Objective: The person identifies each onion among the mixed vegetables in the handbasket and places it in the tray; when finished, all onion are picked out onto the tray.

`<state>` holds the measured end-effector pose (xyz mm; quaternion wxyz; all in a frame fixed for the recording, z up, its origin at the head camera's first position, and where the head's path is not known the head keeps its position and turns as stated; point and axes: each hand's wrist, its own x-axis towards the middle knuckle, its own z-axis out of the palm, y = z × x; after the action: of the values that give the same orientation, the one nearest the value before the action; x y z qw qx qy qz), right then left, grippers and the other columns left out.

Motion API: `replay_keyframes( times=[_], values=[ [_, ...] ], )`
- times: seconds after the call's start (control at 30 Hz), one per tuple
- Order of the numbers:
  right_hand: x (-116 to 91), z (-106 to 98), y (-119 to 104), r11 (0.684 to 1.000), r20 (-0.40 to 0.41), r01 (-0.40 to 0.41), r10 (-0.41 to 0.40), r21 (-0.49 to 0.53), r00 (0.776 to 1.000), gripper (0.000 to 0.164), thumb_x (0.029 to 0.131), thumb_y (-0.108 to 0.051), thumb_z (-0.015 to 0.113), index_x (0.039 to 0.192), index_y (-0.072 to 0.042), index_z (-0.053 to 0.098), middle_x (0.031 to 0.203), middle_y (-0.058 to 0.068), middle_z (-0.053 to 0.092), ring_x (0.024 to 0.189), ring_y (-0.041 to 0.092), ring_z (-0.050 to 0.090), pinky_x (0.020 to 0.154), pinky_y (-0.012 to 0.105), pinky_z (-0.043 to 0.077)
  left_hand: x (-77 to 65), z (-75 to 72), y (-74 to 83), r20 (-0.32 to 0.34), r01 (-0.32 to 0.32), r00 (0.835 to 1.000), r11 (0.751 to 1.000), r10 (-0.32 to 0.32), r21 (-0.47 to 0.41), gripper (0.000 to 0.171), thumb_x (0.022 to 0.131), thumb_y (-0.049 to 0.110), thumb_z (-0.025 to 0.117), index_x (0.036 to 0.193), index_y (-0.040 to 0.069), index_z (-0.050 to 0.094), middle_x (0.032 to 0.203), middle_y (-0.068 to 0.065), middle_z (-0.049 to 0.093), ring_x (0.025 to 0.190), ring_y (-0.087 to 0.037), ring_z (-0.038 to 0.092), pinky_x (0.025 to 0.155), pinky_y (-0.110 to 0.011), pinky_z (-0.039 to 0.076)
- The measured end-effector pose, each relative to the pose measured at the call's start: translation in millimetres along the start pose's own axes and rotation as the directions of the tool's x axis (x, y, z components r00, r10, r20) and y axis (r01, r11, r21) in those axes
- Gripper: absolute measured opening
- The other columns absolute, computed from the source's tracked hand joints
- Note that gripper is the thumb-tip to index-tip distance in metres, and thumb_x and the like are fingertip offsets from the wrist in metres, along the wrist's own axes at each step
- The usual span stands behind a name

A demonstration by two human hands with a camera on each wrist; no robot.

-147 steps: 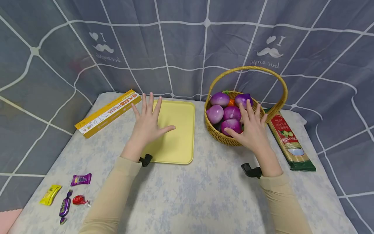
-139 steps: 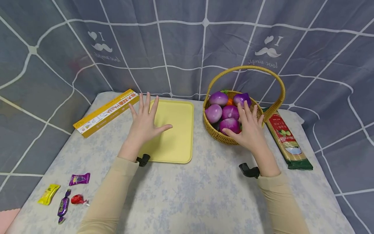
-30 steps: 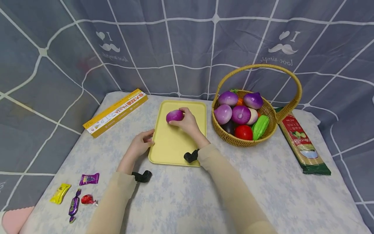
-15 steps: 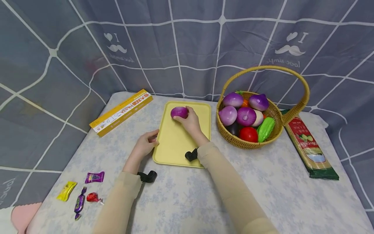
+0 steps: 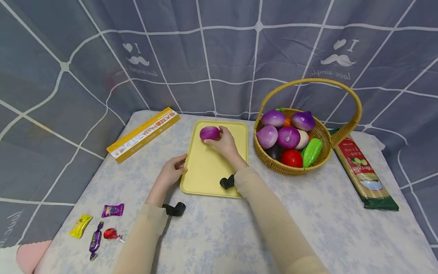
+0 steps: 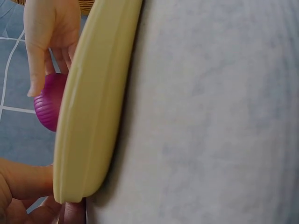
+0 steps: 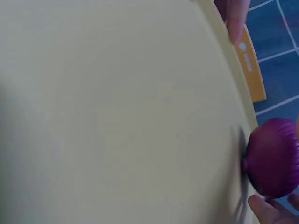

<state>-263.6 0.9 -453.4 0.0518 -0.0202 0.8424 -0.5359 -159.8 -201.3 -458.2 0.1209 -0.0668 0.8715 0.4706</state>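
Floral tablecloth [image 5: 212, 236], basket [image 5: 270, 164] of vegetables [image 5: 288, 137] — right fingers [image 5: 224, 131] pinching onion [image 5: 208, 133] over yellow tray [image 5: 208, 175], left fingers [image 5: 179, 159] pinching its rim [image 6: 88, 121]

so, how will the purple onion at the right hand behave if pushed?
The purple onion would probably roll, given its rounded sides. Its ridged surface may add some grip. It's likely fairly stiff: no dent shows beside the right hand.

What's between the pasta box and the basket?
The yellow tray, with the right hand and a purple onion over it; the head view shows this.
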Motion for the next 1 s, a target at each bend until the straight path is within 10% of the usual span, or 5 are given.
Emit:
replay_keyframes(
  times=[0.57,1.0],
  values=[
    [-80.9,-86.0,-24.4,0.977,0.023,0.215,-0.215,-0.001,0.976,0.051,0.088,-0.016,0.075,0.135,-0.004,0.056,0.137,0.012,0.053,0.133,0.029,0.049,0.11,0.04,0.043,-0.6,-0.7,0.6,0.022,0.012,1.0,1.0,-0.012,0.0,0.056,0.099,0.002,0.055,0.152,0.01,0.04,0.146,-0.022,0.044,0.121,-0.035,0.052,0.096,-0.041,0.046],
    [-123.4,-169.6,1.8,0.976,-0.129,0.219,-0.215,0.017,0.968,0.041,0.092,-0.017,0.071,0.128,-0.001,0.061,0.131,0.015,0.061,0.126,0.029,0.057,0.108,0.04,0.044,-2.2,-1.2,1.8,0.038,0.037,0.999,0.999,-0.037,-0.017,0.056,0.1,0.004,0.054,0.153,0.012,0.037,0.15,-0.02,0.04,0.125,-0.036,0.049,0.097,-0.043,0.046]
  ],
)
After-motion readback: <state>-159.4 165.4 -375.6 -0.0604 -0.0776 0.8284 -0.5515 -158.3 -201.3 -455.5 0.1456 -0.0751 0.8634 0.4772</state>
